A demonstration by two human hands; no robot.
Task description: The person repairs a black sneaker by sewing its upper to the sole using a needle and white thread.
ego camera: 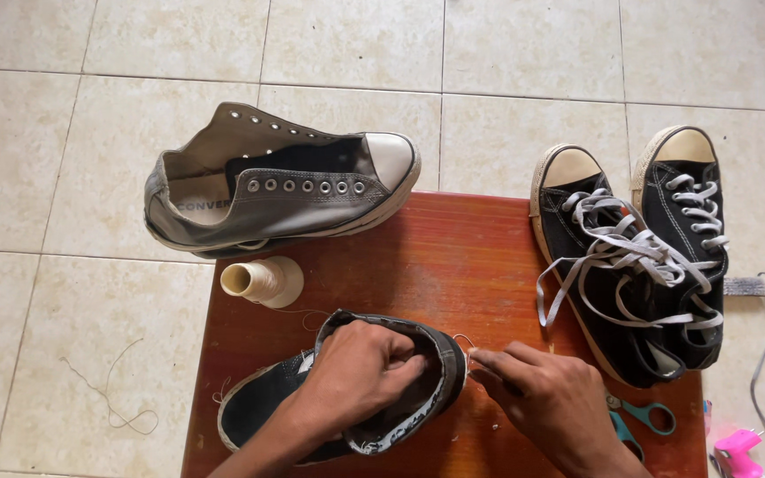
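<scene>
A dark grey low-top sneaker [267,412] lies on its side on a reddish wooden table [453,265]. My left hand [360,376] grips its heel, fingers tucked inside the opening. My right hand [551,398] pinches a thin thread or needle at the heel's outer edge, where a small loop of thread [464,341] shows. A spool of cream thread [263,281] lies on the table just behind the shoe.
An unlaced grey sneaker [285,186] rests at the table's far left corner. A pair of black laced sneakers [639,248] sits at the right edge. Teal-handled scissors [635,416] lie by my right wrist. A pink tool [737,447] and cords are on the tiled floor.
</scene>
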